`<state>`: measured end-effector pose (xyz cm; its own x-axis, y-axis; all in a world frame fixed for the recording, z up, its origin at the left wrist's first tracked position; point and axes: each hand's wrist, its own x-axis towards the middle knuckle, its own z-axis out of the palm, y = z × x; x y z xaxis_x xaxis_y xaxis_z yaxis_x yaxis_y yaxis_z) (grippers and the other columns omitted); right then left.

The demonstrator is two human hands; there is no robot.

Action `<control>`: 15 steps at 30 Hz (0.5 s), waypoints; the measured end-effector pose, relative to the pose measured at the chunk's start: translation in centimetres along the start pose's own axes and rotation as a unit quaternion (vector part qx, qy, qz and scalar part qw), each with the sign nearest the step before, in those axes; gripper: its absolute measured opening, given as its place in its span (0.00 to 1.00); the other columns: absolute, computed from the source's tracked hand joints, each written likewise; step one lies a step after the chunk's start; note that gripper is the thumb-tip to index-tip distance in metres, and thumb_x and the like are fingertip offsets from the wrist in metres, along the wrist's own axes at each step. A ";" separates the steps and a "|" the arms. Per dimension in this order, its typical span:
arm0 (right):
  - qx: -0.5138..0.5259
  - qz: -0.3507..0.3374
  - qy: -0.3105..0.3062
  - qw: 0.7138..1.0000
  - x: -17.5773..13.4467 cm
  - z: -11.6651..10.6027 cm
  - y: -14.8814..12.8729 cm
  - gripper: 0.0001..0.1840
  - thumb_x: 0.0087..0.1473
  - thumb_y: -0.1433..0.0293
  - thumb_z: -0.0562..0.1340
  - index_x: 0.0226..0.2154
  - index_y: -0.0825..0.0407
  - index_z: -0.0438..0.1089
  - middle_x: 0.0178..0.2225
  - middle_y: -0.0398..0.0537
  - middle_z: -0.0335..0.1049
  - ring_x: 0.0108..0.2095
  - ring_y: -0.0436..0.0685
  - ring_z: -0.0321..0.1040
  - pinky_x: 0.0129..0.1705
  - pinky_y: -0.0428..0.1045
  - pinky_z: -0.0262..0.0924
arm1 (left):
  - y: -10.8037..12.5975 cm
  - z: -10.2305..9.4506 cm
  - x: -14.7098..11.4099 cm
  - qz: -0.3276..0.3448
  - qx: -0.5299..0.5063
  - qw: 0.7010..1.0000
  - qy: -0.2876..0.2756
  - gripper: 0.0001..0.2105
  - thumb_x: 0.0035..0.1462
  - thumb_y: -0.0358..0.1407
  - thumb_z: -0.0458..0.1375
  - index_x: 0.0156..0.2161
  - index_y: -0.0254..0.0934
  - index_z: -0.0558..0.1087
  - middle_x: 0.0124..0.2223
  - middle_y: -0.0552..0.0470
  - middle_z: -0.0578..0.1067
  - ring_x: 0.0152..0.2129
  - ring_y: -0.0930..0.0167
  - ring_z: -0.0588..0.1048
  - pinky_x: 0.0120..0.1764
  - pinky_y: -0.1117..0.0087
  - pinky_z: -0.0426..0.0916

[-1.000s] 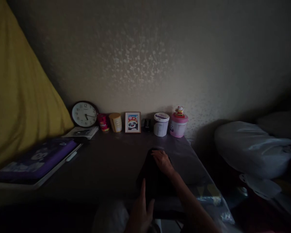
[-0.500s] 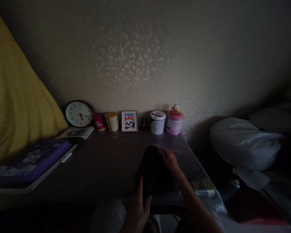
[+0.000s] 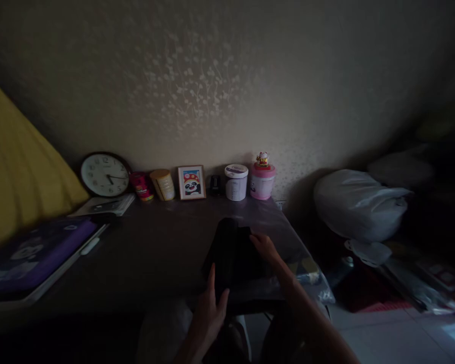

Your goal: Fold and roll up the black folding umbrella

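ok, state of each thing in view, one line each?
left hand: open, fingers flat on dark cloth
right hand: resting on dark cloth
dark cloth: folded, lying on table
clock: upright against wall
picture frame: upright
white tub: lid on
pink tub: lidded, figurine on top

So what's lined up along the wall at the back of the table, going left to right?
Round white-faced wall clock → small red tin → yellow cylindrical can → framed panda picture → small black object → white lidded tub → pink tub with a little figurine on its lid.
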<state>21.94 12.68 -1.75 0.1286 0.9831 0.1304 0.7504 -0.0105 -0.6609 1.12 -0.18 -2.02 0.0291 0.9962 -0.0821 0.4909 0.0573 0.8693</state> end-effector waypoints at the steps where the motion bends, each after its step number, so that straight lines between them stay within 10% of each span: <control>1: 0.005 -0.003 0.000 1.000 -0.1 0.1 -0.3 0.15 0.53 0.65 0.53 0.35 0.54 0.73 0.32 0.47 0.74 0.35 0.55 0.69 0.34 0.45 0.58 | 0.0 0.0 0.0 0.002 0.001 1.000 0.001 0.31 0.55 0.39 0.48 0.62 0.35 0.43 0.52 0.45 0.70 0.48 0.68 0.69 0.49 0.68 0.62; 15: -0.005 -0.042 -0.007 0.999 -0.5 0.3 -3.7 0.11 0.54 0.67 0.54 0.31 0.54 0.70 0.29 0.49 0.71 0.30 0.54 0.67 0.32 0.45 0.54 | 0.1 -0.4 0.0 0.022 -0.007 0.999 -0.023 0.31 0.57 0.40 0.46 0.62 0.32 0.41 0.56 0.42 0.64 0.53 0.68 0.64 0.53 0.67 0.57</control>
<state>18.93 12.28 0.36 0.0568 0.9829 0.1750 0.7644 0.0699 -0.6410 0.81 -0.11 -1.78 0.0903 0.9937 -0.0661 0.4767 0.0152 0.8789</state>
